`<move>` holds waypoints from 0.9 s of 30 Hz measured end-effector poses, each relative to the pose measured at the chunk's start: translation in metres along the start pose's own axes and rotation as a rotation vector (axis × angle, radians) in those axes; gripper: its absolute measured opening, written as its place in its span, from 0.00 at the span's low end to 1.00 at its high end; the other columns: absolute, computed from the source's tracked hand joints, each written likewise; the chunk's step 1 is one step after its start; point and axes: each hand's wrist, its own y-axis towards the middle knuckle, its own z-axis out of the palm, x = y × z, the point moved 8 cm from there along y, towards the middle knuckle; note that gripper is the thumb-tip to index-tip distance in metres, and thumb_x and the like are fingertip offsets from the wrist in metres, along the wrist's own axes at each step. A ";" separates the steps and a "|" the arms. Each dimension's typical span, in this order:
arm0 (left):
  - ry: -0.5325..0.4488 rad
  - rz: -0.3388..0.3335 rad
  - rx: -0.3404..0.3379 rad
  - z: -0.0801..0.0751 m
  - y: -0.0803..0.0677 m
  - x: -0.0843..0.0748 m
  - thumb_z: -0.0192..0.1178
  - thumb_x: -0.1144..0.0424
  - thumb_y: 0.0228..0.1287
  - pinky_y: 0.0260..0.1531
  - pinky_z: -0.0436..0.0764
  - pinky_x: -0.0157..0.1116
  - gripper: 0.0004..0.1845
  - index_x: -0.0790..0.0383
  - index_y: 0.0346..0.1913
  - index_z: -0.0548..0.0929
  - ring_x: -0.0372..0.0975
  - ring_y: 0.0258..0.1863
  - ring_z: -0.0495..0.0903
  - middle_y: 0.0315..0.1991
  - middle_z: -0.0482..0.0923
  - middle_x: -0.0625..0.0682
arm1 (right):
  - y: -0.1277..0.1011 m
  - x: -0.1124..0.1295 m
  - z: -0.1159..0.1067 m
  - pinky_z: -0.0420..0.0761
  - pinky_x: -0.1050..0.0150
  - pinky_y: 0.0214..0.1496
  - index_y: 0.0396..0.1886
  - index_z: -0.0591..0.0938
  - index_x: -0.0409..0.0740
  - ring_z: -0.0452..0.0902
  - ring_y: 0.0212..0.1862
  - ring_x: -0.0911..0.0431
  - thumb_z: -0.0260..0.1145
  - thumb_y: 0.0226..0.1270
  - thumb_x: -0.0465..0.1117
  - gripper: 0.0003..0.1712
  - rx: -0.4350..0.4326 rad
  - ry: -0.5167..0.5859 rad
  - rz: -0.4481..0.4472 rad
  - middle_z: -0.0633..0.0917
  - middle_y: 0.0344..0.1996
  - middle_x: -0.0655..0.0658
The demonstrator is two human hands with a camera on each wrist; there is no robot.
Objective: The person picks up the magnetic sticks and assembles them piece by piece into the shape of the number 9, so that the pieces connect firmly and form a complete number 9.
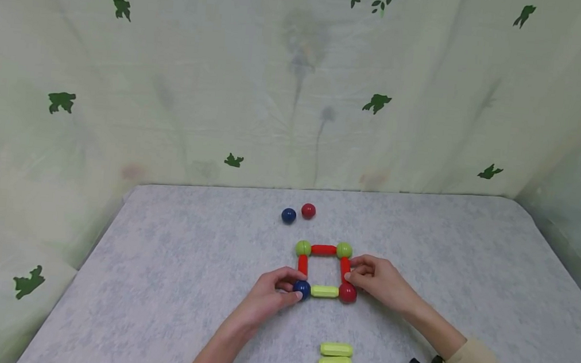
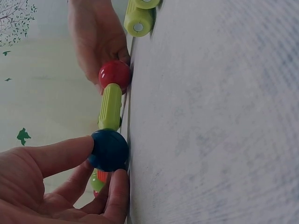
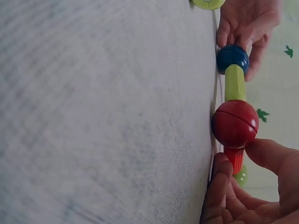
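- A square frame of smooth plastic rods and balls lies flat just below the centre of the head view, on a table (image 1: 167, 286) covered in mottled grey cloth.
- The left hand (image 1: 266, 299) pinches the glossy blue ball (image 1: 302, 289) at the frame's lower left corner, thumb and fingers curled round it.
- The right hand (image 1: 380, 281) closes its fingertips on the ridged red rod (image 1: 345, 265) forming the right side, just above the shiny red ball (image 1: 347, 293).
- A ribbed lime rod (image 1: 324, 291) joins the two lower balls.
- Two green balls (image 1: 303, 248) cap the upper corners, with a red rod between them.
- Two loose lime rods (image 1: 335, 357) lie side by side lower in the frame.
- A loose blue and red ball pair (image 1: 298, 213) sits higher up, near the leaf-print backdrop.
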 end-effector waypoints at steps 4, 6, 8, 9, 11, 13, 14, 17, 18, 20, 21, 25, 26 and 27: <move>0.001 -0.003 -0.003 0.000 0.000 0.000 0.65 0.71 0.61 0.37 0.73 0.37 0.17 0.60 0.53 0.82 0.44 0.42 0.71 0.43 0.76 0.54 | 0.000 0.001 -0.001 0.76 0.62 0.37 0.55 0.78 0.36 0.76 0.33 0.55 0.68 0.66 0.41 0.22 0.000 -0.005 -0.017 0.83 0.32 0.48; 0.001 0.001 -0.003 0.000 0.000 0.000 0.65 0.71 0.61 0.38 0.73 0.37 0.17 0.61 0.53 0.82 0.44 0.42 0.71 0.43 0.76 0.54 | 0.000 0.002 -0.001 0.77 0.61 0.37 0.56 0.77 0.36 0.76 0.34 0.55 0.68 0.66 0.41 0.22 0.002 -0.010 -0.031 0.83 0.32 0.48; 0.000 0.003 -0.002 0.000 0.000 -0.001 0.65 0.71 0.61 0.38 0.73 0.37 0.17 0.61 0.53 0.82 0.44 0.42 0.71 0.43 0.76 0.54 | -0.001 0.002 -0.001 0.77 0.61 0.39 0.56 0.77 0.36 0.76 0.35 0.55 0.67 0.67 0.41 0.22 0.006 -0.006 -0.044 0.83 0.33 0.48; -0.001 0.003 0.000 0.000 0.000 -0.001 0.65 0.71 0.61 0.38 0.73 0.37 0.17 0.61 0.53 0.82 0.44 0.42 0.71 0.43 0.76 0.54 | -0.003 0.002 -0.002 0.78 0.61 0.40 0.57 0.77 0.36 0.77 0.36 0.55 0.67 0.67 0.41 0.22 0.011 -0.004 -0.051 0.83 0.35 0.48; -0.002 0.005 0.002 0.000 0.000 -0.001 0.65 0.70 0.61 0.38 0.73 0.37 0.17 0.60 0.53 0.82 0.44 0.42 0.71 0.43 0.76 0.54 | -0.007 0.002 -0.003 0.79 0.60 0.43 0.59 0.77 0.36 0.78 0.39 0.55 0.67 0.68 0.40 0.22 0.016 0.002 -0.068 0.83 0.38 0.48; -0.003 0.007 0.004 0.000 0.000 0.000 0.65 0.71 0.61 0.38 0.72 0.37 0.17 0.61 0.53 0.82 0.44 0.42 0.71 0.43 0.76 0.54 | -0.012 0.003 -0.005 0.80 0.60 0.46 0.59 0.76 0.36 0.80 0.42 0.54 0.66 0.68 0.39 0.23 0.015 0.017 -0.094 0.84 0.41 0.47; -0.005 0.008 0.006 0.001 0.000 0.000 0.65 0.71 0.61 0.38 0.72 0.37 0.17 0.61 0.53 0.82 0.44 0.42 0.71 0.43 0.76 0.54 | -0.016 0.003 -0.007 0.80 0.60 0.47 0.60 0.76 0.36 0.80 0.44 0.54 0.66 0.68 0.39 0.22 0.011 0.020 -0.109 0.84 0.43 0.46; -0.008 0.011 0.008 0.001 0.000 0.000 0.65 0.71 0.61 0.37 0.72 0.37 0.17 0.61 0.53 0.82 0.44 0.42 0.70 0.43 0.76 0.54 | -0.027 0.006 -0.011 0.80 0.61 0.48 0.58 0.77 0.38 0.81 0.46 0.54 0.65 0.68 0.35 0.19 -0.013 0.008 -0.152 0.84 0.45 0.46; -0.010 0.012 0.009 0.001 0.000 0.000 0.65 0.71 0.61 0.37 0.72 0.37 0.17 0.61 0.53 0.82 0.44 0.42 0.70 0.43 0.76 0.54 | -0.031 0.007 -0.012 0.80 0.62 0.47 0.57 0.78 0.39 0.80 0.45 0.54 0.65 0.67 0.34 0.18 -0.020 -0.003 -0.165 0.84 0.45 0.47; -0.012 0.011 0.011 0.001 0.000 0.000 0.65 0.71 0.61 0.37 0.72 0.37 0.17 0.61 0.53 0.82 0.44 0.42 0.70 0.43 0.76 0.54 | -0.039 0.009 -0.012 0.79 0.64 0.46 0.54 0.80 0.42 0.80 0.44 0.56 0.66 0.67 0.34 0.17 -0.035 -0.040 -0.191 0.84 0.44 0.49; -0.012 0.010 0.011 0.001 0.000 0.000 0.65 0.70 0.61 0.37 0.72 0.37 0.17 0.61 0.53 0.82 0.44 0.42 0.70 0.43 0.76 0.54 | -0.044 0.010 -0.012 0.79 0.64 0.46 0.53 0.81 0.44 0.80 0.44 0.57 0.66 0.67 0.34 0.15 -0.038 -0.058 -0.201 0.84 0.43 0.51; -0.015 0.000 0.011 0.001 0.001 0.002 0.65 0.70 0.61 0.37 0.72 0.37 0.17 0.60 0.54 0.82 0.44 0.42 0.70 0.44 0.75 0.54 | -0.062 0.016 -0.006 0.79 0.64 0.44 0.50 0.82 0.46 0.78 0.42 0.57 0.68 0.67 0.39 0.13 -0.008 -0.100 -0.272 0.84 0.43 0.52; -0.015 -0.003 0.011 0.000 0.001 0.002 0.65 0.70 0.61 0.37 0.72 0.37 0.17 0.60 0.54 0.82 0.44 0.42 0.70 0.44 0.75 0.54 | -0.066 0.017 -0.003 0.80 0.64 0.43 0.49 0.82 0.47 0.78 0.42 0.58 0.68 0.67 0.40 0.12 0.013 -0.101 -0.288 0.84 0.43 0.52; -0.015 -0.006 0.010 0.000 0.001 0.002 0.65 0.70 0.61 0.37 0.72 0.37 0.17 0.60 0.54 0.82 0.44 0.42 0.70 0.44 0.75 0.54 | -0.069 0.018 0.000 0.80 0.64 0.43 0.49 0.82 0.47 0.78 0.41 0.58 0.68 0.67 0.40 0.12 0.038 -0.103 -0.307 0.84 0.43 0.51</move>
